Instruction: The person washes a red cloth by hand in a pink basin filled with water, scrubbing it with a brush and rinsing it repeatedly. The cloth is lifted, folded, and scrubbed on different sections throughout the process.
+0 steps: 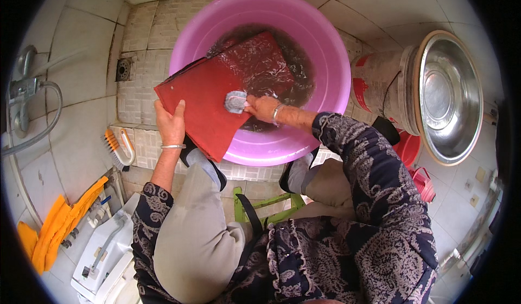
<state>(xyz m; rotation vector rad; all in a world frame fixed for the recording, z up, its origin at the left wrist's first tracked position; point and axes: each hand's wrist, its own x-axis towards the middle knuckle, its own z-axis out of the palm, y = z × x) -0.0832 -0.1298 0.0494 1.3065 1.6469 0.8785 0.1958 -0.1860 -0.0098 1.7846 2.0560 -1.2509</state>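
A large pink-purple plastic basin (325, 76) holds dark, murky water. Across its left rim lies a flat red mat or thick cloth piece (199, 96), its far part wet and partly under the water. My left hand (170, 121) grips the near left edge of this red piece, thumb on top; the fingers beneath are hidden. My right hand (262, 108) is over the basin, closed on a small grey-white scrubbing pad (235, 102) that rests against the red surface.
An orange-and-white scrub brush (118, 147) leans by the left wall. A floor drain (123, 69) is at upper left. On the right, a steel basin (443, 96) tops a plastic bucket (382, 84), with a red container (407, 145) nearby. A green stool (270, 206) sits beneath me.
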